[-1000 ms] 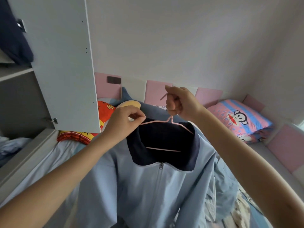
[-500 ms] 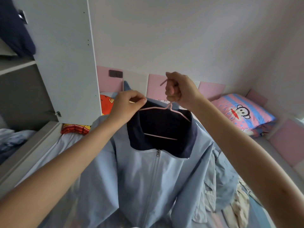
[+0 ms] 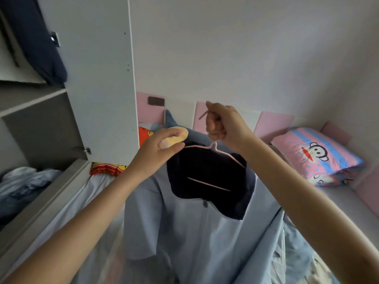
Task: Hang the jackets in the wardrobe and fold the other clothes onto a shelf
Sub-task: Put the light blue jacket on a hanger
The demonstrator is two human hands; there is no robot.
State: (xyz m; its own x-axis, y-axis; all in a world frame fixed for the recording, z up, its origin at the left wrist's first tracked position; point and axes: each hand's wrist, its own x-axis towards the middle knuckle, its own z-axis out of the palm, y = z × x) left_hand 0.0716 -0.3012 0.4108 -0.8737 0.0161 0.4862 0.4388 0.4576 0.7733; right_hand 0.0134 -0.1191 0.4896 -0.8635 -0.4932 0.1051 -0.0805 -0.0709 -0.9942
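Note:
A light blue zip jacket (image 3: 196, 238) with a dark navy collar hangs on a thin pink hanger (image 3: 207, 182), held up over the bed. My right hand (image 3: 223, 125) is closed around the hanger's hook. My left hand (image 3: 162, 148) pinches the jacket's collar at the hanger's left shoulder. The wardrobe (image 3: 43, 128) stands open at the left, with its white door (image 3: 98, 78) swung out beside my left hand. A dark navy garment (image 3: 41, 44) hangs inside at the top left.
Crumpled blue clothes (image 3: 24, 187) lie on the wardrobe's lower shelf. More light clothes (image 3: 295, 251) are piled on the bed at the lower right. A pink and blue monkey pillow (image 3: 315, 154) lies at the right, and an orange cushion (image 3: 108, 167) sits behind the door.
The jacket on its hanger stays held up in both hands. My left hand keeps its pinch at the collar while the view shifts slightly.

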